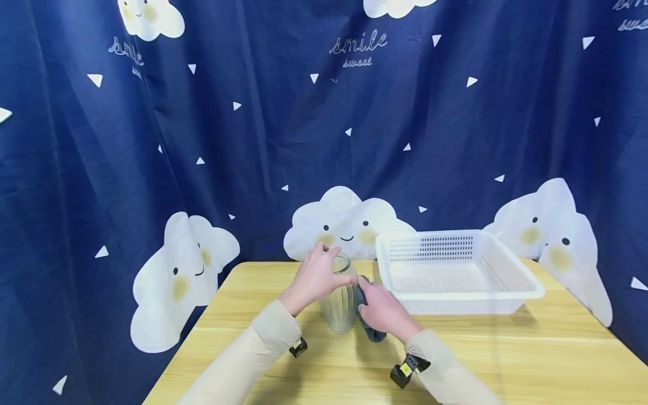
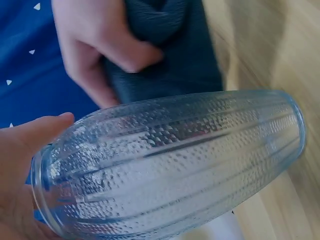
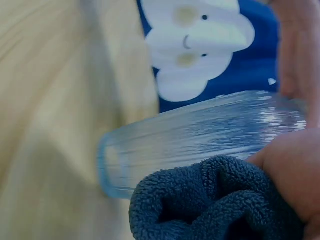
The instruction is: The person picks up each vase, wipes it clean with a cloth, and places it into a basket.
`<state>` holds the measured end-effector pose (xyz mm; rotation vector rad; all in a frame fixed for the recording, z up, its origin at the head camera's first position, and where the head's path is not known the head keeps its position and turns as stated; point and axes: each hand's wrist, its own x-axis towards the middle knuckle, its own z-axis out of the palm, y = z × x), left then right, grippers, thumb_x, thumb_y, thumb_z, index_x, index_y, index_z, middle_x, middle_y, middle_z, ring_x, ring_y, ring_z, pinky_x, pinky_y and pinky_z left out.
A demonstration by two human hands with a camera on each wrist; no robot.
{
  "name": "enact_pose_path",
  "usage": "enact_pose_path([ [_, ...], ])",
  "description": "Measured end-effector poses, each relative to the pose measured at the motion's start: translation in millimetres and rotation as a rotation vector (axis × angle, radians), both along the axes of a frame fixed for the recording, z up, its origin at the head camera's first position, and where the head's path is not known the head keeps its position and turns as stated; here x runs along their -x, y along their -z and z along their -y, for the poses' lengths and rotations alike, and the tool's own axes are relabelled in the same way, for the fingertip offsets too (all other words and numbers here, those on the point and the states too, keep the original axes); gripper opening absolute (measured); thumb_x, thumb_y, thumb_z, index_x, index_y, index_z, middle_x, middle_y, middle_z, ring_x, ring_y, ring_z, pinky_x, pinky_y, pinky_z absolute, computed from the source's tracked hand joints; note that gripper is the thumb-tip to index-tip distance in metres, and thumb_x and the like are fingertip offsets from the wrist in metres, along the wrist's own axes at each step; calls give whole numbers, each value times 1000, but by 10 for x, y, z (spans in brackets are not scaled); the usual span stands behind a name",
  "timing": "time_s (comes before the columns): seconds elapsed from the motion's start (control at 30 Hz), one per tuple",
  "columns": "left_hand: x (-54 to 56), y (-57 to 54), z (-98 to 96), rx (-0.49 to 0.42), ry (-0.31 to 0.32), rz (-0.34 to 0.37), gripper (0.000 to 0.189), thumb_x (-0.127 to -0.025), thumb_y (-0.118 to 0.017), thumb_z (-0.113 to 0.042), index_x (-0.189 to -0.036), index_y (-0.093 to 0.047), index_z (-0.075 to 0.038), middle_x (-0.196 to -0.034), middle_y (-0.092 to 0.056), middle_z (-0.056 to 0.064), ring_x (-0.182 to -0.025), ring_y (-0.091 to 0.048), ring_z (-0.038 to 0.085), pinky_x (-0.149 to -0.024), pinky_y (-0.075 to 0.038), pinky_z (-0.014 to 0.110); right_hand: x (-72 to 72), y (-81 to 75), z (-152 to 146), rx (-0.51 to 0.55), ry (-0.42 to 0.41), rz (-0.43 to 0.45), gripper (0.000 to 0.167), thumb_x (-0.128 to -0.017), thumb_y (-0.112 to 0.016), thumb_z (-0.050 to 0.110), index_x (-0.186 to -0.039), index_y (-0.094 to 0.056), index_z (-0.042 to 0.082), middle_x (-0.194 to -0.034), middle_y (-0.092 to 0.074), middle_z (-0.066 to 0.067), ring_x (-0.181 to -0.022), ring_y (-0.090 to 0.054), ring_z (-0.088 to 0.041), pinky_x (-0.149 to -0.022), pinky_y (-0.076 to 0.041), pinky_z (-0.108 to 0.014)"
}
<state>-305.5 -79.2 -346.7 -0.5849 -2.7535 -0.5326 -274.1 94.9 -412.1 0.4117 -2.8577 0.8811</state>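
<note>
A clear ribbed glass vase [image 1: 338,306] stands near the middle of the wooden table. My left hand [image 1: 319,277] grips it around the neck, thumb on one side and fingers on the other. In the left wrist view the textured wall of the vase [image 2: 175,165] fills the middle. A dark grey-blue towel [image 3: 200,200], bunched up, is held in my right hand [image 1: 383,308] at the right side of the vase. The towel lies close against the glass; whether it touches everywhere I cannot tell.
A white perforated plastic basket [image 1: 455,304] sits on the table [image 1: 552,349] to the right, behind my right hand. A dark blue curtain [image 1: 263,140] with white clouds and triangles hangs behind the table.
</note>
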Motion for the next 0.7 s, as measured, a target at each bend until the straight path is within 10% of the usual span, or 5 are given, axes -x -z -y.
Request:
enact_pose_path([
  [0.33,23,-60,14,-69,38,126,78,-78,-82,-42,-146,-55,-15,-131,-45,22,-114,-55,32,-94,-51,46,-59,-453,-6,-8,24,-206,75,-87,-65,9,-156,-38,12,-116,-60,-21,-71,-57,-21,-62,-51,-35],
  [0.7,35,-49,16,-105,78,196,76,-75,-78,-31,-145,-51,-20,-123,-41,13,-105,-50,26,-87,-49,41,43,-51,24,-65,-6,-19,68,-89,-66,9,-151,-41,-2,-118,-61,-29,-83,-64,-27,-67,-55,-39],
])
